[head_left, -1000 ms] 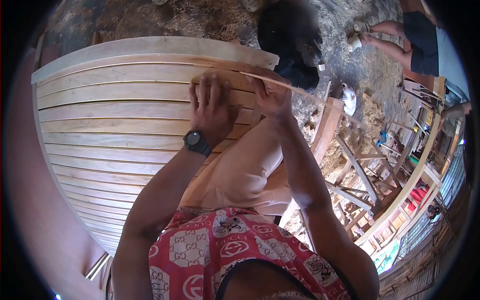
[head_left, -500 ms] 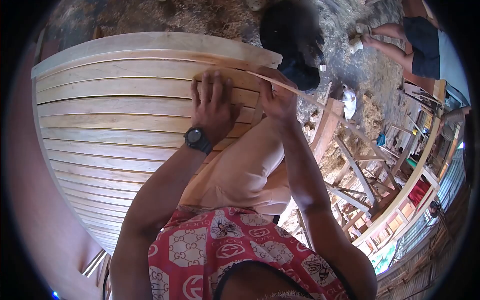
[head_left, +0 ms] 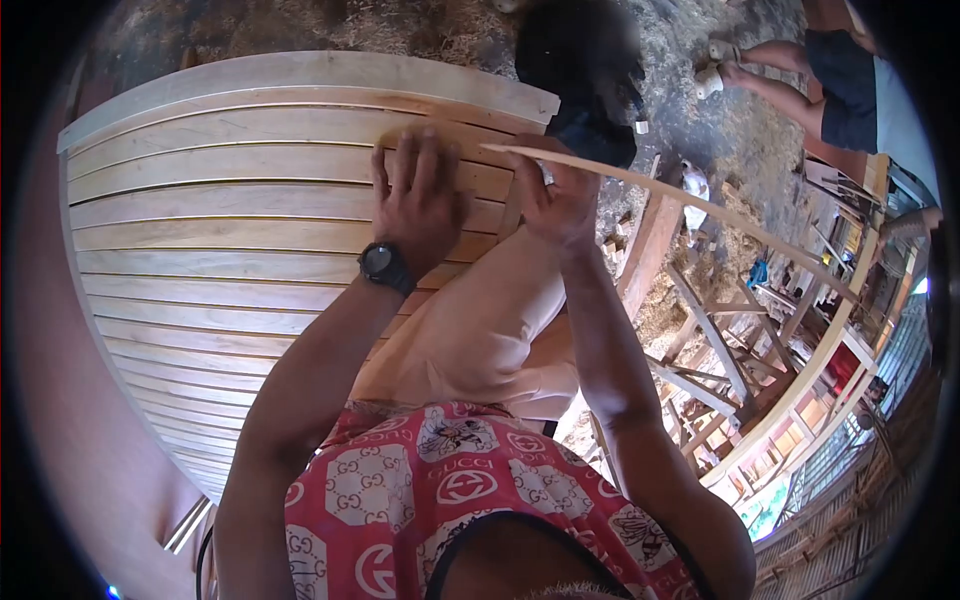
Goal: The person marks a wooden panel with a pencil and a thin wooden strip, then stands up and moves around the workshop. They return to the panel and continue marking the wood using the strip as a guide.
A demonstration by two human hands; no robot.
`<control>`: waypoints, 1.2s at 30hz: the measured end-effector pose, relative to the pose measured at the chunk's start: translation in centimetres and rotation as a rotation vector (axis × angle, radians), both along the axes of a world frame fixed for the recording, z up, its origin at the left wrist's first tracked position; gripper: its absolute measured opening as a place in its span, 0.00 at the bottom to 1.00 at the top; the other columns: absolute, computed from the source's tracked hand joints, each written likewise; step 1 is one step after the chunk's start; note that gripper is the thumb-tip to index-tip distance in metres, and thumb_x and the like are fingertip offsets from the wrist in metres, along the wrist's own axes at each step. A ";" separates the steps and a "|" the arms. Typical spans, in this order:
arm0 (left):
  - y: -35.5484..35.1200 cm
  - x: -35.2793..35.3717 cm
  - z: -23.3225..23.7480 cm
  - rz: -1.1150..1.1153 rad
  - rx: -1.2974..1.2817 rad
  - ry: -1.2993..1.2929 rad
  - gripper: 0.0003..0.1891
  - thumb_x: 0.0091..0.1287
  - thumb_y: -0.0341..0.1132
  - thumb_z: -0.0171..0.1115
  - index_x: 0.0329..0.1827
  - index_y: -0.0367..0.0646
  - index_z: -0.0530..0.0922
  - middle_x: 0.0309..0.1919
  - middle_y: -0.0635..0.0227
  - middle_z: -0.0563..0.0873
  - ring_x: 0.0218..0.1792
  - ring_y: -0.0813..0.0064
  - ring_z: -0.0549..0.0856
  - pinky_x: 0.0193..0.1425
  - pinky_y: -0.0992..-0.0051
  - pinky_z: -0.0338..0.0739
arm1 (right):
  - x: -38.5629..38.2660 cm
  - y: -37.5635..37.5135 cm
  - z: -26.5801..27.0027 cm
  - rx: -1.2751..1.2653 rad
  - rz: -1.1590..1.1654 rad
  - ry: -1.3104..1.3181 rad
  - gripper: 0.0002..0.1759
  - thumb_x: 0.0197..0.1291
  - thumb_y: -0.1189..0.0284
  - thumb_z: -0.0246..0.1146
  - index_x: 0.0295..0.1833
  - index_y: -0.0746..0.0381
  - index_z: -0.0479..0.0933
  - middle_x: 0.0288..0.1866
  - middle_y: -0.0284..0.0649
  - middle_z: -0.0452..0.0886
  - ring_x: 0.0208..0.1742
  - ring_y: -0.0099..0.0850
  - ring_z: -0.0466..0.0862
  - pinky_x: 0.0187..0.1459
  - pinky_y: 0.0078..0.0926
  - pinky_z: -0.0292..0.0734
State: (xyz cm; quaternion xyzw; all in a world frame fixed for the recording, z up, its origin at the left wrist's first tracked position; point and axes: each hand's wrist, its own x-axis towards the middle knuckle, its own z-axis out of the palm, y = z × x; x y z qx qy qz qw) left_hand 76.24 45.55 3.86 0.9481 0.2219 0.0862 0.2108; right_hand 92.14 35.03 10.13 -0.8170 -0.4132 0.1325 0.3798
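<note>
A slatted wooden panel point(head_left: 190, 205) with narrow gaps between its pale boards and a curved top rail point(head_left: 320, 70) lies before me. My left hand point(head_left: 420, 200), with a black watch point(head_left: 382, 262) on its wrist, rests on the boards near the panel's right end, fingers stretched out and apart. Just right of it, my right hand point(head_left: 562, 200) is closed around a long thin wooden strip point(head_left: 690, 195). The strip's pointed end lies over the boards between my hands, and its length runs off to the right. My bent leg is against the panel's near right side.
A dark, blurred shape point(head_left: 578, 80) is beyond the panel's right end. Another person point(head_left: 850, 95) stands at the upper right. Wood shavings cover parts of the floor, with a timber beam point(head_left: 648, 240) and a stack of wooden frames point(head_left: 720, 350) to the right.
The strip in my right hand has tilted and looks broader now, its pointed end slightly further left. My left hand has shifted a little left on the boards. The whole view has moved slightly.
</note>
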 end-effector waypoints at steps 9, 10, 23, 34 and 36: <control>0.8 0.2 -0.2 0.005 0.070 -0.028 0.26 0.70 0.44 0.65 0.70 0.48 0.78 0.72 0.53 0.74 0.75 0.43 0.70 0.80 0.31 0.56 | -1.8 -1.3 -1.6 0.131 0.015 0.106 0.04 0.69 0.81 0.68 0.47 0.67 0.85 0.44 0.46 0.90 0.43 0.37 0.91 0.46 0.29 0.84; 1.2 0.2 -0.2 -0.012 0.060 -0.037 0.25 0.70 0.43 0.65 0.70 0.49 0.78 0.72 0.53 0.74 0.75 0.44 0.70 0.80 0.31 0.56 | -1.8 -1.3 -2.0 0.136 0.017 0.103 0.04 0.69 0.81 0.68 0.47 0.67 0.85 0.44 0.46 0.90 0.43 0.37 0.91 0.46 0.29 0.84; 2.4 -0.4 0.3 -0.089 -0.033 -0.089 0.32 0.66 0.52 0.71 0.69 0.45 0.77 0.68 0.58 0.74 0.73 0.52 0.70 0.81 0.35 0.56 | -2.1 -1.0 -2.5 0.098 0.058 0.044 0.06 0.69 0.81 0.65 0.47 0.65 0.85 0.45 0.45 0.90 0.45 0.41 0.91 0.47 0.34 0.86; 2.7 -0.1 0.5 -0.078 -0.063 -0.054 0.30 0.64 0.50 0.73 0.68 0.51 0.80 0.69 0.59 0.75 0.74 0.51 0.71 0.82 0.37 0.55 | -2.4 -1.7 -4.3 0.089 0.018 0.091 0.05 0.71 0.81 0.65 0.49 0.66 0.85 0.44 0.46 0.90 0.45 0.36 0.91 0.49 0.30 0.84; 2.8 0.0 0.9 -0.071 -0.065 -0.052 0.30 0.64 0.50 0.74 0.68 0.51 0.81 0.69 0.60 0.75 0.73 0.51 0.71 0.82 0.37 0.55 | -2.5 -1.4 -4.0 0.115 0.019 0.070 0.05 0.71 0.81 0.65 0.49 0.66 0.85 0.44 0.46 0.90 0.45 0.37 0.91 0.48 0.29 0.83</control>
